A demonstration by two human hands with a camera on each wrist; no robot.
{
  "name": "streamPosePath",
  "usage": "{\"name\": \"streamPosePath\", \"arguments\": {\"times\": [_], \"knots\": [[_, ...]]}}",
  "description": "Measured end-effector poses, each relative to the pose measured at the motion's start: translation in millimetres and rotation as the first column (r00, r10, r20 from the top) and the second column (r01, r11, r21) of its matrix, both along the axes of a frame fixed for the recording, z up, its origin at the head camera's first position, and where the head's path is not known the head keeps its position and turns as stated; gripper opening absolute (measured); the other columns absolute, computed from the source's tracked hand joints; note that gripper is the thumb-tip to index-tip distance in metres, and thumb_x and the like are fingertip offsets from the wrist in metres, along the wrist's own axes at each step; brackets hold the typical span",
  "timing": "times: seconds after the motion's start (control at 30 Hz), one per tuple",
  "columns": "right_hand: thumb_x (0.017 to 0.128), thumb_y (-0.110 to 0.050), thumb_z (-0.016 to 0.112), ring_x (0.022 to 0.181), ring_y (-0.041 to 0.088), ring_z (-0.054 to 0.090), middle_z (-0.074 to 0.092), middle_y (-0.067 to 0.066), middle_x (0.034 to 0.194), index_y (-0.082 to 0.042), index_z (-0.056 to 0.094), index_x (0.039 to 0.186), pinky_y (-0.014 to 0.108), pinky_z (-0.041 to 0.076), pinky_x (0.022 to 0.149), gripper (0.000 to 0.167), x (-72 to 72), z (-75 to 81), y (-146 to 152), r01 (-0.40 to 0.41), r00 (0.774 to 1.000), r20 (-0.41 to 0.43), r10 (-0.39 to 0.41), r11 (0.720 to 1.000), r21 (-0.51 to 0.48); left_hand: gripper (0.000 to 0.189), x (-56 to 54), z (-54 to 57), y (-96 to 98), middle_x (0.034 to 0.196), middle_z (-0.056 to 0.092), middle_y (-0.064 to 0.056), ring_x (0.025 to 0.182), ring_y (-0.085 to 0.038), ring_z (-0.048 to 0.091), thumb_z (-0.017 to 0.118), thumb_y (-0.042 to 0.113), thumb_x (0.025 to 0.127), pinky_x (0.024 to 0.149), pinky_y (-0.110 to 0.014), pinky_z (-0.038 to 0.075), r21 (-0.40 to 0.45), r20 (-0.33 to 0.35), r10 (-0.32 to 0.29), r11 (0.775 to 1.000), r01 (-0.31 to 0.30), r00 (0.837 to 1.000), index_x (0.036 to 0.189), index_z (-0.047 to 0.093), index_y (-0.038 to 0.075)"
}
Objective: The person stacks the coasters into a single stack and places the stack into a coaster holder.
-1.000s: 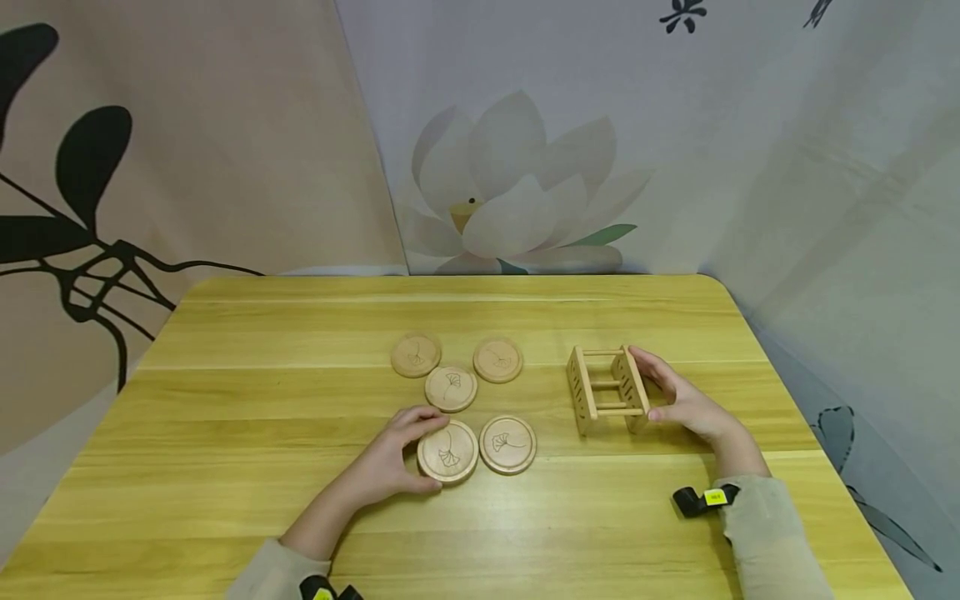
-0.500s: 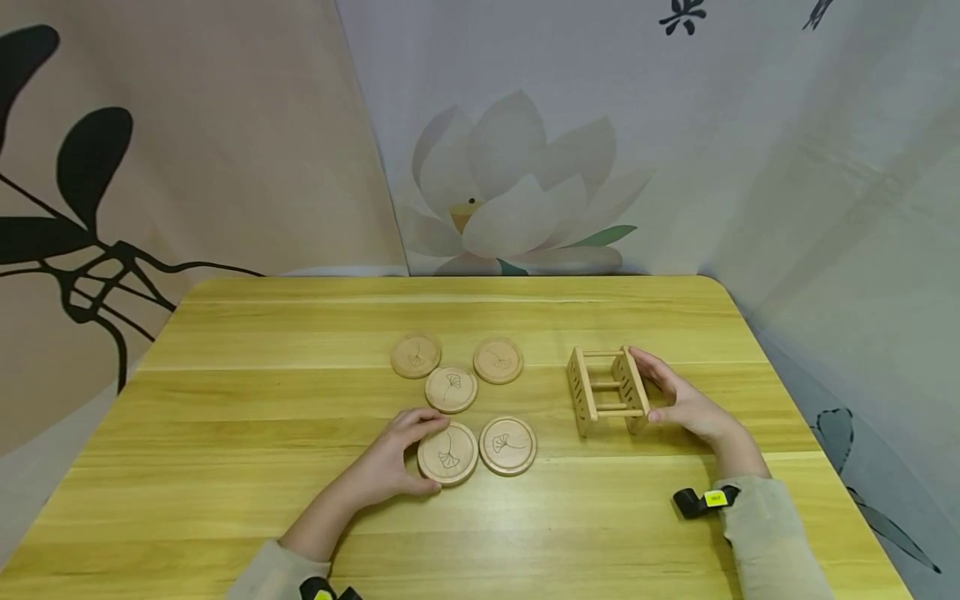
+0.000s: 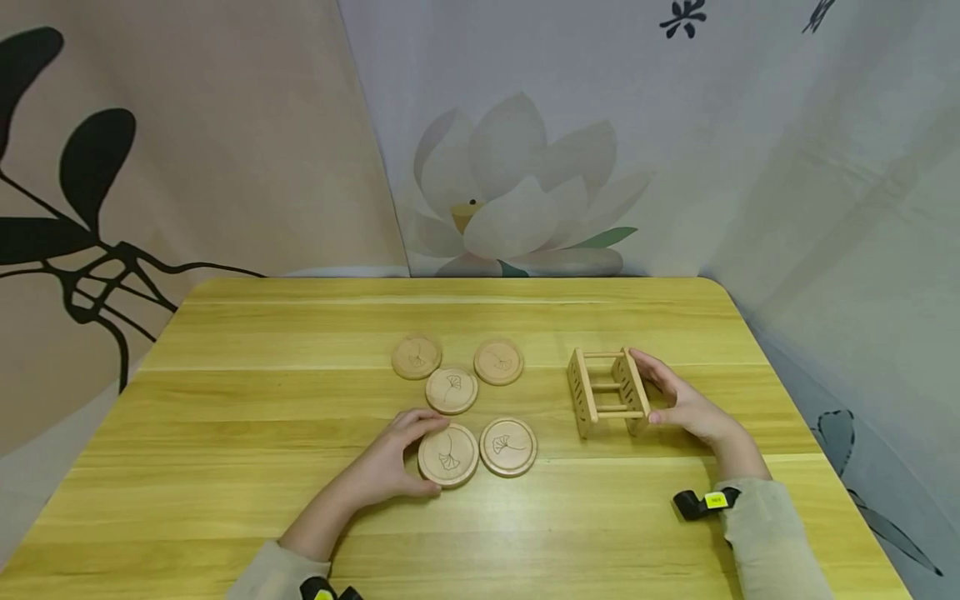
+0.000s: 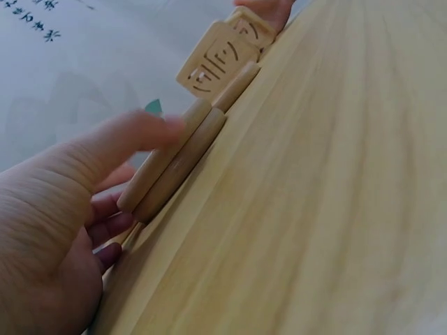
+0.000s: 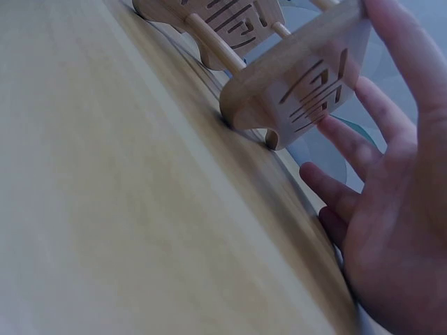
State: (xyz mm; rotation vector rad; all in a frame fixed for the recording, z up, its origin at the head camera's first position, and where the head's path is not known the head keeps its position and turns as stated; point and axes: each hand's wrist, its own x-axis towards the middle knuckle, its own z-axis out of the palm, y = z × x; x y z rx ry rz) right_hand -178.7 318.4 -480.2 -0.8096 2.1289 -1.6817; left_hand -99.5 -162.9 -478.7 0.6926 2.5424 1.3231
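With thumb and fingers, my left hand point(image 3: 386, 462) holds the rim of a round wooden coaster point(image 3: 448, 455) that bears a ginkgo-leaf engraving. Seen from the left wrist, this upper coaster point(image 4: 159, 162) lies on a lower coaster point(image 4: 187, 164), both flat on the table. My right hand point(image 3: 686, 404) grips the right side of a small wooden coaster rack point(image 3: 581, 390), thumb at its near edge. The right wrist view gives the rack's slotted side panel point(image 5: 300, 84) and the fingers against its outer face. No coaster sits in the rack.
Another engraved coaster point(image 3: 508, 447) lies just right of the held one. Farther back are a middle coaster point(image 3: 452, 391), a back left coaster point(image 3: 416, 357) and a back right coaster point(image 3: 498, 362). The wooden table point(image 3: 225, 400) ends at a printed curtain point(image 3: 525, 183).
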Motion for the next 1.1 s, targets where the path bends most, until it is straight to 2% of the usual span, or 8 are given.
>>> {"name": "streamPosePath", "arguments": {"times": [0.23, 0.33, 0.47, 0.57, 0.73, 0.8, 0.97, 1.1], "knots": [[0.082, -0.023, 0.075, 0.136, 0.011, 0.024, 0.015, 0.016, 0.156, -0.016, 0.016, 0.155, 0.066, 0.004, 0.103, 0.094, 0.1, 0.1, -1, 0.013, 1.000, 0.003, -0.013, 1.000, 0.008, 0.084, -3.6, 2.0, -6.2, 0.136, 0.046, -0.002, 0.126, -0.030, 0.041, 0.089, 0.031, 0.065, 0.103, -0.060, 0.028, 0.126, 0.029, 0.054, 0.990, -0.057, 0.998, 0.139, 0.051, 0.015], [0.082, -0.023, 0.075, 0.136, 0.011, 0.024, 0.016, 0.016, 0.156, -0.017, 0.016, 0.155, 0.066, 0.004, 0.104, 0.094, 0.1, 0.7, -1, 0.015, 1.000, 0.007, -0.015, 1.000, 0.006, 0.079, -8.6, 0.7, -9.6, 0.137, 0.047, -0.006, 0.126, -0.032, 0.042, 0.088, 0.025, 0.068, 0.103, -0.060, 0.029, 0.160, 0.011, 0.078, 0.984, -0.079, 0.997, 0.138, 0.052, 0.013], [0.083, -0.022, 0.075, 0.136, 0.011, 0.024, 0.015, 0.017, 0.156, -0.016, 0.016, 0.155, 0.067, 0.005, 0.103, 0.093, 0.2, 0.6, -1, 0.009, 1.000, 0.011, -0.009, 1.000, 0.002, 0.075, -17.4, -0.7, -13.1, 0.136, 0.049, -0.011, 0.125, -0.034, 0.042, 0.086, 0.010, 0.069, 0.104, -0.057, 0.028, 0.234, 0.002, 0.108, 0.966, -0.106, 0.994, 0.136, 0.052, 0.005], [0.084, -0.022, 0.074, 0.136, 0.010, 0.023, 0.014, 0.017, 0.156, -0.015, 0.015, 0.155, 0.068, 0.005, 0.102, 0.093, 0.6, 1.0, -1, 0.000, 1.000, 0.014, 0.000, 1.000, -0.003, 0.074, -23.5, -1.3, -16.9, 0.135, 0.050, -0.010, 0.124, -0.034, 0.043, 0.086, 0.009, 0.070, 0.104, -0.057, 0.027, 0.254, -0.006, 0.148, 0.957, -0.142, 0.989, 0.135, 0.052, 0.004], [0.084, -0.023, 0.074, 0.136, 0.010, 0.022, 0.013, 0.017, 0.156, -0.015, 0.015, 0.155, 0.068, 0.004, 0.101, 0.092, 1.1, 1.8, -1, -0.005, 1.000, 0.017, 0.005, 1.000, -0.006, 0.069, -25.9, 22.5, -18.1, 0.135, 0.047, -0.019, 0.123, -0.040, 0.042, 0.081, 0.001, 0.073, 0.104, -0.058, 0.028, 0.232, -0.002, 0.216, 0.950, -0.210, 0.976, 0.135, 0.049, -0.004], [0.084, -0.022, 0.074, 0.136, 0.010, 0.022, 0.013, 0.016, 0.156, -0.016, 0.015, 0.155, 0.069, 0.005, 0.101, 0.092, 1.1, 1.5, 0, -0.003, 1.000, 0.017, 0.003, 1.000, -0.006, 0.069, -30.3, 23.8, -20.3, 0.137, 0.044, -0.021, 0.126, -0.041, 0.039, 0.079, -0.002, 0.074, 0.105, -0.059, 0.026, 0.229, 0.003, 0.244, 0.944, -0.238, 0.970, 0.135, 0.048, -0.005], [0.085, -0.022, 0.074, 0.137, 0.009, 0.021, 0.012, 0.015, 0.157, -0.016, 0.015, 0.155, 0.069, 0.004, 0.102, 0.092, 1.2, 1.0, 0, -0.004, 1.000, 0.019, 0.004, 1.000, -0.002, 0.071, -51.6, -0.1, -32.8, 0.141, 0.043, -0.013, 0.131, -0.035, 0.035, 0.081, 0.007, 0.076, 0.107, -0.057, 0.023, 0.232, -0.006, 0.309, 0.926, -0.299, 0.951, 0.139, 0.047, 0.003], [0.084, -0.022, 0.074, 0.137, 0.010, 0.021, 0.012, 0.015, 0.157, -0.015, 0.015, 0.155, 0.069, 0.004, 0.102, 0.092, 0.9, 1.3, 0, -0.003, 1.000, 0.019, 0.003, 1.000, -0.004, 0.073, -62.1, -2.7, -36.0, 0.143, 0.041, -0.010, 0.133, -0.034, 0.032, 0.082, 0.014, 0.077, 0.108, -0.055, 0.023, 0.219, 0.011, 0.335, 0.919, -0.329, 0.942, 0.141, 0.046, 0.006]]}}
